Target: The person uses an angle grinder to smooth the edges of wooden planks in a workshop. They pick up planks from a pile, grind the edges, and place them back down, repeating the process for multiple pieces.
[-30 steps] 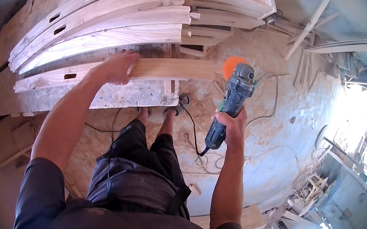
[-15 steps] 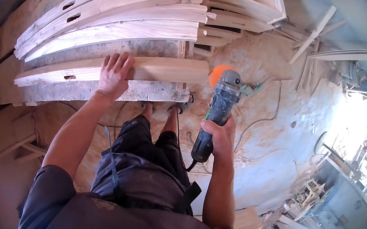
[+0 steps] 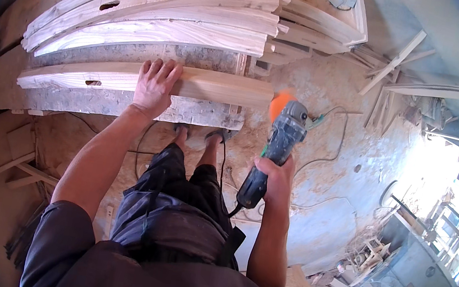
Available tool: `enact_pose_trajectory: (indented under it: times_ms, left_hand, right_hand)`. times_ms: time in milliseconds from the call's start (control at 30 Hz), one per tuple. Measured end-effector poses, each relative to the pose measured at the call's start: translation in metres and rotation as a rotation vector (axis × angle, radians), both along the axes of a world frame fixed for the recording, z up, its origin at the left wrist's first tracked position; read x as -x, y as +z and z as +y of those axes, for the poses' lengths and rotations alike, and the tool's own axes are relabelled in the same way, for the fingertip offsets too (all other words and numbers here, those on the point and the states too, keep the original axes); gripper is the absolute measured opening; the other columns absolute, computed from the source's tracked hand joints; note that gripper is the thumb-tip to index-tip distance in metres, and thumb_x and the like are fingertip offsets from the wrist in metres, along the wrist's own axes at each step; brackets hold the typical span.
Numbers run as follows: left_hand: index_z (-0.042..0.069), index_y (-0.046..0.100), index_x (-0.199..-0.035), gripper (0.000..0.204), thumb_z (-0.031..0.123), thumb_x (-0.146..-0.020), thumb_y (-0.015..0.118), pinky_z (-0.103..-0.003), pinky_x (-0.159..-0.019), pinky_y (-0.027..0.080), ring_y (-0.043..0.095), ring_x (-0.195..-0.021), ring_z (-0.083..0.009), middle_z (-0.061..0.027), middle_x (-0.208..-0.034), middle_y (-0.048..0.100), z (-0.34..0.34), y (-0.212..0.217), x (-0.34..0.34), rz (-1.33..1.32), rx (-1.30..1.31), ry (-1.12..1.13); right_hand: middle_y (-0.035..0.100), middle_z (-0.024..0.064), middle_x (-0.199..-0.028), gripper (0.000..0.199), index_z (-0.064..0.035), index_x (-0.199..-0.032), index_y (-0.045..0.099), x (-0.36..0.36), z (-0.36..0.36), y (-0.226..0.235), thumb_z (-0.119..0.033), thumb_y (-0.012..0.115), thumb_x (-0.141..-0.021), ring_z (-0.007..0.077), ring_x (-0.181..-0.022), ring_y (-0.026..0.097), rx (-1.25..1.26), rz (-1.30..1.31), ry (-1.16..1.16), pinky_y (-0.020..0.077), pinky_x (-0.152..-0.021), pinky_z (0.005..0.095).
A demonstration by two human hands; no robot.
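In the left centre of the frame, the curved wooden piece (image 3: pixel 132 78) is lying along the front of the workbench (image 3: pixel 99 103), apart from the stack of similar curved pieces (image 3: pixel 160 11) occupying the upper left. The left hand (image 3: pixel 155 86) is pressing flat on this piece, fingers spread, not closing around it; compared with the earlier views, the hand is now sitting nearer the piece's middle and looks more firmly planted. Moving right, the piece's squared right end is projecting toward centre frame. Just beside that end, the orange disc (image 3: pixel 280 102) of the angle grinder (image 3: pixel 277 144) is now arriving, closer to the wood than a second ago; whether it is touching cannot be told. The right hand (image 3: pixel 272 176) is clenching the grinder's rear handle in the lower centre, with the cable (image 3: pixel 328 158) trailing across the dusty floor (image 3: pixel 333 88) to the right.
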State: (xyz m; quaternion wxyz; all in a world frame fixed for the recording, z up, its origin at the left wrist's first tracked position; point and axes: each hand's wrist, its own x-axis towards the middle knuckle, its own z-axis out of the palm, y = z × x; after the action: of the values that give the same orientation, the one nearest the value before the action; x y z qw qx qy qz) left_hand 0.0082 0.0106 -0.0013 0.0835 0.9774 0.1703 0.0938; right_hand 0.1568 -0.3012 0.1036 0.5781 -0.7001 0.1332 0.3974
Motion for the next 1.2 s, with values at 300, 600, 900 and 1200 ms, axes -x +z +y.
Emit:
enact_pose_trajectory:
  times_ms: [300,600,900,1200]
  left_hand:
    - [0.008,0.06,-0.128,0.061,-0.002,-0.069,0.067,-0.05,-0.1,0.043,0.059,-0.116,-0.0334,-0.0112,-0.125,0.063,0.003,-0.01,0.002,-0.013,-0.015,-0.009]
    - [0.009,0.06,-0.126,0.061,-0.004,-0.066,0.067,-0.049,-0.098,0.043,0.058,-0.116,-0.0321,-0.0095,-0.124,0.061,0.001,-0.01,0.001,-0.028,-0.038,-0.015]
    - [0.01,0.06,-0.123,0.062,-0.004,-0.063,0.069,-0.048,-0.097,0.043,0.058,-0.114,-0.0313,-0.0091,-0.122,0.061,0.002,-0.003,0.0,0.027,0.009,-0.014]
    - [0.01,0.059,-0.124,0.064,-0.005,-0.063,0.069,-0.047,-0.097,0.042,0.058,-0.113,-0.0313,-0.009,-0.122,0.061,0.003,-0.001,-0.002,0.067,0.032,-0.005]
  right_hand:
    - [0.061,0.0107,-0.081,0.04,0.0031,-0.109,0.057,0.002,0.016,0.0,-0.004,0.071,-0.072,0.025,-0.064,0.068,-0.03,-0.012,-0.069,0.056,-0.06,0.0378]
    - [0.063,0.0115,-0.085,0.043,0.0019,-0.111,0.055,0.004,0.018,-0.005,0.0,0.072,-0.072,0.0247,-0.065,0.068,-0.059,0.002,-0.109,0.0563,-0.06,0.0385]
    - [0.061,0.0111,-0.083,0.038,0.0021,-0.107,0.054,0.014,0.009,-0.003,0.0,0.071,-0.073,0.0248,-0.064,0.067,-0.066,-0.069,-0.203,0.0562,-0.06,0.0379]
    - [0.065,0.0088,-0.084,0.04,0.0022,-0.11,0.058,0.026,0.011,-0.013,0.002,0.073,-0.073,0.0208,-0.066,0.067,-0.071,-0.038,-0.114,0.0559,-0.063,0.0356]
